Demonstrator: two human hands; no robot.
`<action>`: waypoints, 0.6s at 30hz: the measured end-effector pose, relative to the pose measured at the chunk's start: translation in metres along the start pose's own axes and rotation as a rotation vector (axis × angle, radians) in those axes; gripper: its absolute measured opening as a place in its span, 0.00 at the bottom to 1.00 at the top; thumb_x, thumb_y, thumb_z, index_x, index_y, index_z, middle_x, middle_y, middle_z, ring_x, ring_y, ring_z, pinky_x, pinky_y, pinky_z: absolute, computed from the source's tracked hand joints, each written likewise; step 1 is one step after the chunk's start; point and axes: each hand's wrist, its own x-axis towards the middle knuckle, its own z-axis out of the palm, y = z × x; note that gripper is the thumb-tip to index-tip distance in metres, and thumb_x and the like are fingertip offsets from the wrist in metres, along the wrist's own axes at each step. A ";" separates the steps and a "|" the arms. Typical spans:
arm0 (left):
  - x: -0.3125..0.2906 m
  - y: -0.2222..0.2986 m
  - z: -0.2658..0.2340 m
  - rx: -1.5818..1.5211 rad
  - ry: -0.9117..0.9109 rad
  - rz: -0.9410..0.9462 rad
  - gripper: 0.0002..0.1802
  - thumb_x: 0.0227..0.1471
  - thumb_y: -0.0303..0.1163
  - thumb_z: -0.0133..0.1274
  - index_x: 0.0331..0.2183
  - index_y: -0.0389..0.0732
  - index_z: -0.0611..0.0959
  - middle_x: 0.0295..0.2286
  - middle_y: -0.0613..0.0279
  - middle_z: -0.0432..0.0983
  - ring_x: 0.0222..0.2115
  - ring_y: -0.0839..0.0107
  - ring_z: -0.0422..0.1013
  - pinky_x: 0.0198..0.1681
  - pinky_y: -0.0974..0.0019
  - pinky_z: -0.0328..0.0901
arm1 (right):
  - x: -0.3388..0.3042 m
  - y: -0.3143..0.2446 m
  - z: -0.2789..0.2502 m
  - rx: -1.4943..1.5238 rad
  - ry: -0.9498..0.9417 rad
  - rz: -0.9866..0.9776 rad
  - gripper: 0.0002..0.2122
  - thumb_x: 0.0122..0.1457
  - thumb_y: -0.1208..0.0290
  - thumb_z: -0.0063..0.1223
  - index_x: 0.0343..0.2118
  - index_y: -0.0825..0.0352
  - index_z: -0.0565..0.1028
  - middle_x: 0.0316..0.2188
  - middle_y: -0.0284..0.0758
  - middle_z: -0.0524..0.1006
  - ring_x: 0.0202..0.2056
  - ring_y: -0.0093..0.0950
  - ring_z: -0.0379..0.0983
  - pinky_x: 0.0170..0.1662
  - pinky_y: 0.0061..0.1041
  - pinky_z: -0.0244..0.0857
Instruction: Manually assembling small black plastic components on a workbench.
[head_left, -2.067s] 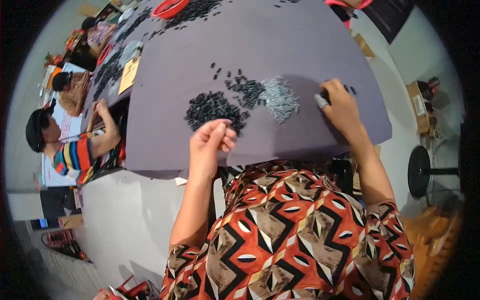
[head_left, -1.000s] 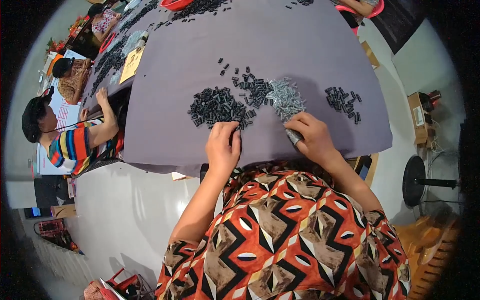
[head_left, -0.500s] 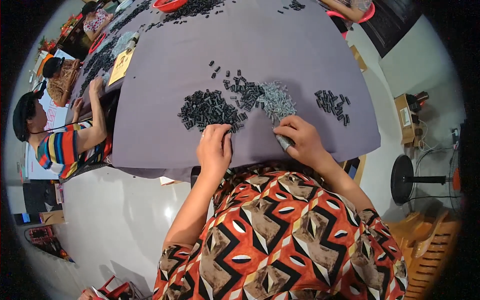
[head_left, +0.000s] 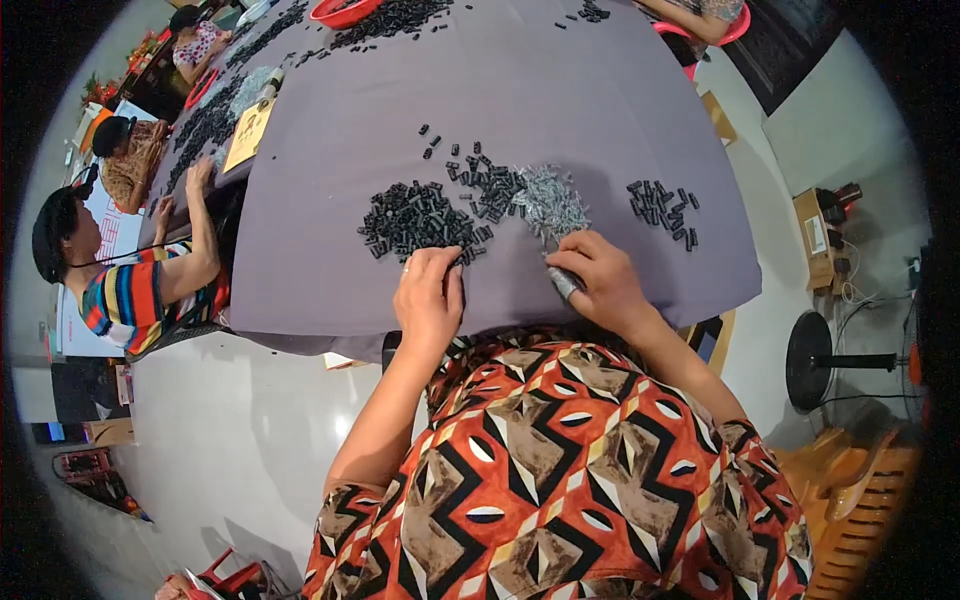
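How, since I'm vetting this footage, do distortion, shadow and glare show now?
Head view: edges of the tablecloth bow, picture corners black; head view: soft shadow darkens it near the right hand; head view: glare on the pale floor.

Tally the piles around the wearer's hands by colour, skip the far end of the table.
Black: 3 (left heap, middle cluster, right group)
Silver-grey: 1 (silver-grey pile)
Total: 4 piles; single pieces overlap too much to count.
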 end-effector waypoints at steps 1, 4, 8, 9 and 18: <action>0.000 0.000 0.000 0.002 -0.004 -0.009 0.10 0.49 0.24 0.54 0.37 0.42 0.80 0.34 0.58 0.74 0.36 0.56 0.72 0.38 0.57 0.67 | 0.000 0.001 0.002 -0.022 0.035 0.045 0.11 0.44 0.79 0.56 0.34 0.66 0.76 0.35 0.37 0.74 0.37 0.39 0.74 0.39 0.34 0.69; 0.001 0.001 0.002 0.006 -0.004 -0.005 0.10 0.49 0.24 0.54 0.37 0.42 0.80 0.33 0.58 0.74 0.36 0.56 0.72 0.38 0.57 0.67 | -0.001 0.005 0.003 -0.046 0.082 0.114 0.12 0.43 0.79 0.56 0.34 0.65 0.76 0.35 0.38 0.74 0.38 0.40 0.73 0.39 0.35 0.69; 0.000 -0.001 0.004 -0.010 0.003 -0.010 0.10 0.48 0.24 0.54 0.37 0.42 0.80 0.33 0.58 0.74 0.36 0.56 0.72 0.38 0.57 0.67 | 0.000 0.001 -0.001 0.008 0.118 0.125 0.13 0.42 0.79 0.56 0.34 0.64 0.77 0.35 0.37 0.74 0.37 0.39 0.73 0.39 0.35 0.69; -0.001 -0.001 0.004 -0.012 0.000 -0.007 0.10 0.48 0.24 0.54 0.37 0.42 0.80 0.33 0.58 0.74 0.36 0.56 0.72 0.38 0.57 0.67 | -0.001 0.000 -0.002 0.006 0.120 0.128 0.13 0.42 0.79 0.56 0.34 0.64 0.77 0.35 0.37 0.74 0.37 0.39 0.73 0.39 0.35 0.69; 0.000 -0.001 0.004 -0.003 0.020 0.003 0.10 0.48 0.23 0.54 0.36 0.43 0.80 0.33 0.59 0.74 0.36 0.57 0.72 0.37 0.59 0.67 | 0.003 0.005 -0.003 -0.002 -0.083 -0.091 0.14 0.43 0.78 0.56 0.37 0.63 0.78 0.38 0.36 0.73 0.37 0.37 0.73 0.40 0.32 0.69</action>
